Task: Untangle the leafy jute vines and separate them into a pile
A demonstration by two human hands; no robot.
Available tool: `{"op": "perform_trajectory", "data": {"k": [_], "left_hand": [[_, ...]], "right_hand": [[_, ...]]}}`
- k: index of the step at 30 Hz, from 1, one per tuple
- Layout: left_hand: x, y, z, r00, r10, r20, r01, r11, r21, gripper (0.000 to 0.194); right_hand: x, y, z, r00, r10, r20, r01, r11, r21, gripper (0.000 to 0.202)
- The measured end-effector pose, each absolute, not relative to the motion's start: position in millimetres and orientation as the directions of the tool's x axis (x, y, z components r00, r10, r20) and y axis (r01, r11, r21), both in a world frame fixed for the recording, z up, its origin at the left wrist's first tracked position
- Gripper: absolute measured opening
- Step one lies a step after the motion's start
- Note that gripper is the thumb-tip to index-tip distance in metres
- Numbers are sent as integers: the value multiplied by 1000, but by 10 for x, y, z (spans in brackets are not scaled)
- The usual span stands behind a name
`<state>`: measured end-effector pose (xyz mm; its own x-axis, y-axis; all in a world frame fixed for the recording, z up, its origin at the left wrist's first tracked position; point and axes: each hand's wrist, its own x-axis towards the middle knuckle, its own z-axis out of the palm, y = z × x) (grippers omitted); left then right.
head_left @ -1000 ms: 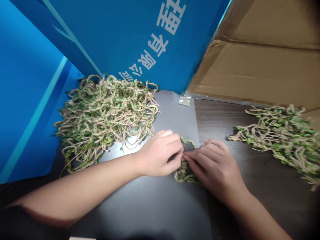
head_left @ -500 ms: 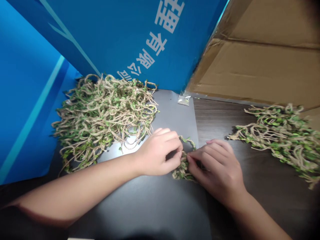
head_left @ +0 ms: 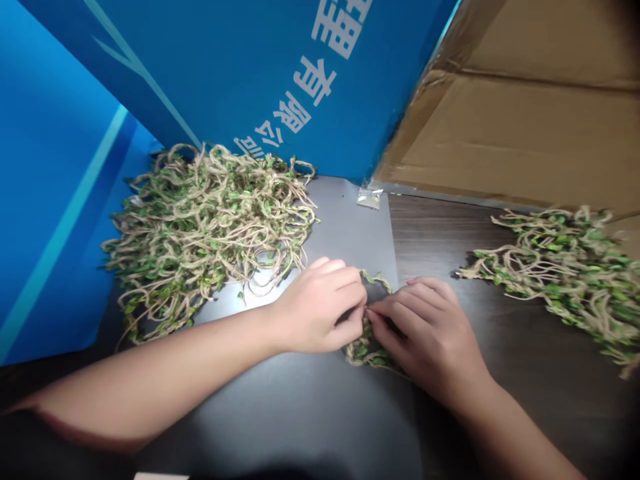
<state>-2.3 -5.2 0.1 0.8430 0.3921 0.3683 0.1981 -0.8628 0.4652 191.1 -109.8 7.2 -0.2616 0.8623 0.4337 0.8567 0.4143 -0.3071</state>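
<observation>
A loop of twine with small green leaves (head_left: 369,354) lies on the grey mat between my hands, partly covered by them. My left hand (head_left: 325,308) is closed in a pinch on the leafy twine, its fingertips facing right. Against those fingertips, my right hand (head_left: 425,327) pinches the same twine with thumb and forefinger. The exact spot where the fingers grip is mostly hidden. A big heap of leafy twine (head_left: 215,233) rises just beyond my left forearm.
To the right, a second pile of leafy twine (head_left: 565,260) rests on the dark wood table (head_left: 430,223). Blue printed panels (head_left: 240,73) stand behind and left. A cardboard box (head_left: 525,133) stands at back right, near a small clear packet (head_left: 369,198). The grey mat (head_left: 290,413) lies beneath my arms.
My right hand has shifted slightly left, bringing its fingertips up to my left hand's. The leafy twine below has spread into a more open loop. Both piles stay put.
</observation>
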Motion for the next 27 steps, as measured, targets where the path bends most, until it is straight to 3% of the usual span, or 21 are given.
{"op": "perform_trajectory", "data": {"k": [10,12,15,22,27], "left_hand": [[-17,-26,22,795,520,313,258,-757,601,7],[-19,-34,22,778,549,304,268,-728,631,8],[-16,-45,37,759,592,271,283,-675,681,10],[171,214,179,702,699,138,388,-537,749,11],[318,552,154,711,675,195,370,-596,713,10]], "right_hand": [[1934,-1126,66,-125,838,530,886,335,-321,15],[1935,-1103,52,-153,842,518,887,347,-303,21],[1949,-1023,62,-234,861,451,883,383,-273,13],[2148,-543,151,-438,796,417,852,515,-88,16],[2275,-193,80,-355,802,480,778,538,-323,9]]}}
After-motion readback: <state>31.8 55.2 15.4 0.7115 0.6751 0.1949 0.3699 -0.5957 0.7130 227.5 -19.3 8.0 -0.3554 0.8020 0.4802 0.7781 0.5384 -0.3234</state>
